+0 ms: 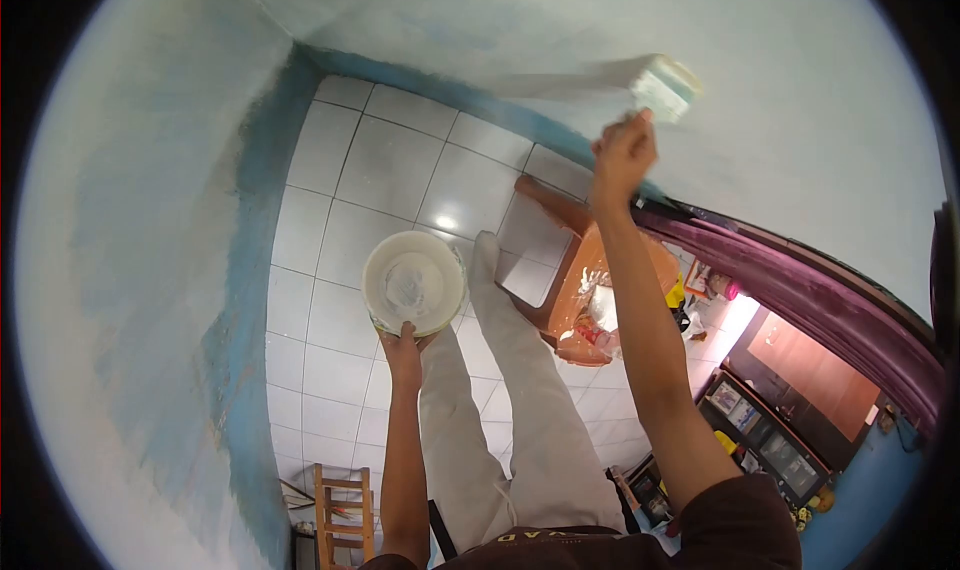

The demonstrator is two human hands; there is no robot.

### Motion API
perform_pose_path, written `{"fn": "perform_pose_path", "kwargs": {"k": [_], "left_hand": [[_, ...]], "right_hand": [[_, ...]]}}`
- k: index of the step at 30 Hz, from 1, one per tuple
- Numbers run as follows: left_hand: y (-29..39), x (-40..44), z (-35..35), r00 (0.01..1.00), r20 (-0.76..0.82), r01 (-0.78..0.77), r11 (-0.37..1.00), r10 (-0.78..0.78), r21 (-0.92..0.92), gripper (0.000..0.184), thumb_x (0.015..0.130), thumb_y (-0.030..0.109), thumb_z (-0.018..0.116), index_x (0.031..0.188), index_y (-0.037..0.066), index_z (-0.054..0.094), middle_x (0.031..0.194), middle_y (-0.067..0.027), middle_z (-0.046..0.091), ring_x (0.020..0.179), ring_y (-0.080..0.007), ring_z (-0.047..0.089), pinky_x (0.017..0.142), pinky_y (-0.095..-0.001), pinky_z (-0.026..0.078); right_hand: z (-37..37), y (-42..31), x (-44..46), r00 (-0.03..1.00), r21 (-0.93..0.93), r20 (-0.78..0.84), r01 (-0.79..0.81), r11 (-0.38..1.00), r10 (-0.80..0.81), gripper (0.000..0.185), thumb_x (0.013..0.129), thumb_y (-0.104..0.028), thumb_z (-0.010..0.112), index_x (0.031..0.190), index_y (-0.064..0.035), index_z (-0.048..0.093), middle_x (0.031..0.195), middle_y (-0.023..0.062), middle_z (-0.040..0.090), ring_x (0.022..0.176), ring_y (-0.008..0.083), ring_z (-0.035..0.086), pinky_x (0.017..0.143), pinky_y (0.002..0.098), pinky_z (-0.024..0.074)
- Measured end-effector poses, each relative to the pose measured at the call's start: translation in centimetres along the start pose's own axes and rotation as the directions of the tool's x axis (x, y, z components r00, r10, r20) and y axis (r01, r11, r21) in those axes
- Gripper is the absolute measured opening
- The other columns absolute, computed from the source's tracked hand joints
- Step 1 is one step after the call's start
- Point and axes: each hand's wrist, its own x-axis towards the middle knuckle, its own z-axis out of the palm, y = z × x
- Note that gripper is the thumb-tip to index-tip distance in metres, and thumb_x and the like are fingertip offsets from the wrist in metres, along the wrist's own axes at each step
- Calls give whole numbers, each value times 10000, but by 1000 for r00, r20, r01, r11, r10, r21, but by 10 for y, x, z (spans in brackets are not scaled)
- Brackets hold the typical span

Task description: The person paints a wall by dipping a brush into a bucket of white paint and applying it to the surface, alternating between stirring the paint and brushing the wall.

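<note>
My left hand (402, 345) grips the near rim of a round white bucket (374, 295), its thumb over the edge. White paint (412, 285) lies in the bottom of the bucket. My right hand (626, 157) is raised and closed around the handle of a wide paintbrush (665, 90). The brush, slightly blurred, is at the pale wall (790, 120); whether its bristles touch the wall I cannot tell. Blue paint (440, 90) shows as a band along the bottom of the wall and in the corner.
An orange plastic chair (570, 295) with paint-spattered items on its seat stands on the tiled floor (390, 165), right of my legs. A wooden ladder or stool (345, 510) is at the lower left. A purple curtain (800, 270) hangs at the right, near a dark cabinet (765, 435).
</note>
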Motion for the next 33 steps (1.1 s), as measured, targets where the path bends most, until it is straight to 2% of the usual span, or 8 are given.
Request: {"fn": "perform_pose_path", "kwargs": {"k": [4, 7, 10, 15, 20, 23, 28, 33], "left_hand": [[-5, -1, -5, 1000, -17, -1, 999, 2, 54, 709, 940, -42, 446, 1550, 116, 121, 1500, -211, 322, 1297, -377, 512, 930, -470, 621], [-15, 2, -21, 1000, -6, -30, 994, 31, 102, 757, 928, -42, 448, 1568, 135, 83, 1507, -201, 322, 1283, -353, 520, 913, -460, 629], [-10, -2, -27, 1000, 19, -22, 996, 20, 87, 755, 933, -41, 443, 1569, 138, 79, 1501, -210, 320, 1290, -352, 515, 914, -464, 630], [6, -5, -27, 998, 54, -33, 992, 27, 119, 728, 938, -37, 442, 1558, 128, 98, 1498, -217, 317, 1291, -355, 516, 924, -459, 627], [10, -5, -19, 992, 123, -17, 995, 5, 98, 701, 941, -49, 423, 1547, 111, 109, 1499, -208, 319, 1298, -355, 514, 947, -456, 618], [6, 4, -11, 991, 134, -19, 996, 7, 87, 693, 947, -47, 413, 1547, 106, 101, 1497, -200, 324, 1294, -350, 519, 950, -456, 616], [-8, 9, -8, 996, 83, 10, 994, -19, 108, 700, 946, -46, 416, 1552, 117, 104, 1499, -197, 323, 1287, -340, 523, 944, -457, 619], [-25, 12, -22, 999, 37, 27, 989, -33, 145, 696, 950, -42, 422, 1553, 110, 109, 1501, -200, 322, 1288, -340, 519, 941, -461, 617]], "right_hand": [[17, 114, 14, 989, -71, 18, 148, 987, -147, 488, 1080, -434, 433, 804, -45, 536, 607, 18, 493, 518, 97, 459, 472, 275, 398], [15, 143, -13, 984, -147, 8, -174, 974, 177, 466, 1066, -420, 472, 816, -37, 559, 616, 28, 519, 517, 113, 502, 471, 279, 413], [14, 139, -12, 723, -65, 49, -686, 724, 689, 391, 1034, -352, 542, 845, -14, 588, 640, 50, 559, 506, 128, 504, 459, 272, 402], [-17, -5, 21, 815, 20, 188, -561, 827, 548, 353, 1027, -322, 559, 889, 0, 599, 664, 14, 530, 512, 86, 410, 479, 233, 343], [-31, -125, -28, 960, -37, 97, -261, 965, 264, 411, 1054, -388, 515, 882, -19, 577, 651, -7, 490, 534, 64, 416, 492, 221, 354], [-22, -99, -31, 998, -31, 58, -29, 999, 31, 456, 1059, -437, 491, 870, -28, 564, 645, 0, 488, 548, 71, 440, 509, 216, 383], [15, 64, -6, 998, -42, 57, -16, 999, 18, 497, 1068, -450, 453, 837, -21, 550, 639, 25, 496, 527, 114, 468, 487, 278, 442], [27, 187, -18, 869, -265, 123, -437, 860, 480, 460, 1059, -363, 473, 790, -3, 577, 652, 67, 551, 526, 145, 508, 447, 294, 431]]}}
